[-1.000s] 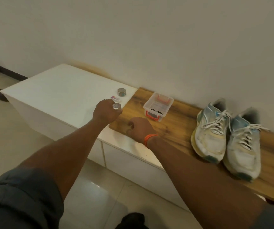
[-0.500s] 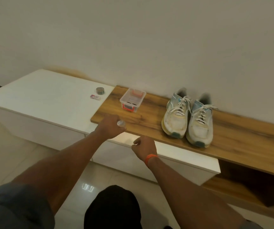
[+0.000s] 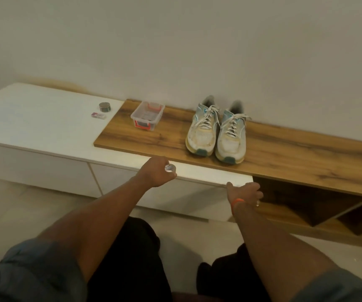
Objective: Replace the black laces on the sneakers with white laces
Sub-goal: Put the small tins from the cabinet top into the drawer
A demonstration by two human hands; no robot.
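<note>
Two white and pale blue sneakers, one (image 3: 201, 136) beside the other (image 3: 232, 142), stand side by side on the wooden board (image 3: 295, 153), toes toward me, both threaded with white laces. A clear plastic box (image 3: 147, 115) with red latches sits to their left, something dark inside it. My left hand (image 3: 157, 174) hovers at the cabinet's front edge and grips a small roll of clear tape (image 3: 169, 168). My right hand (image 3: 244, 190), orange band on the wrist, rests at the white cabinet's right front corner with fingers loosely bent, holding nothing.
On the white cabinet top (image 3: 44, 127) lie a dark roll (image 3: 104, 107) and a small packet (image 3: 98, 115). Open wooden shelving (image 3: 306, 210) sits under the board at the right. A wall rises right behind the sneakers. My dark-clothed legs are below.
Both hands have drawn back from the board toward the cabinet's front edge. My right hand has shifted right to the cabinet's corner and loosened from a fist. The view has pulled back.
</note>
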